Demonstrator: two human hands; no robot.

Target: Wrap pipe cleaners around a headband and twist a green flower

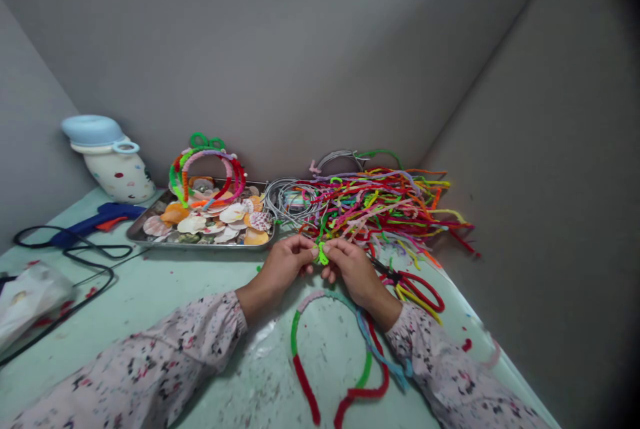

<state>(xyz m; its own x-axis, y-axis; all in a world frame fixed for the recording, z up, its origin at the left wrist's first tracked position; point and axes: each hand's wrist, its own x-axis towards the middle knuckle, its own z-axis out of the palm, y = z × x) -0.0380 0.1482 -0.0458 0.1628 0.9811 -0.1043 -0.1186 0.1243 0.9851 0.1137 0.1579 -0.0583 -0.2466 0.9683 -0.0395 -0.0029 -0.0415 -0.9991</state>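
Observation:
Between the fingertips of my left hand point(289, 261) and my right hand point(350, 270) is a small bright green pipe cleaner point(323, 254), bent into a compact looped shape. Both hands pinch it from opposite sides, just above the table. Below them lies a headband wrapped in pink, green and red pipe cleaner point(305, 379), its ends toward me. A light blue pipe cleaner point(367, 332) and a dark red one point(384, 369) lie by its right side, partly under my right forearm. Scissors with red handles point(423, 290) rest beside my right wrist.
A metal tray point(200, 246) holds many seashells, with several wrapped headbands point(227, 159) standing on it. Coiled grey wire point(285, 206) and a big pile of colourful pipe cleaners point(380, 206) lie behind my hands. At left are a blue glue gun point(90, 224), its black cord, and a lidded cup point(120, 172).

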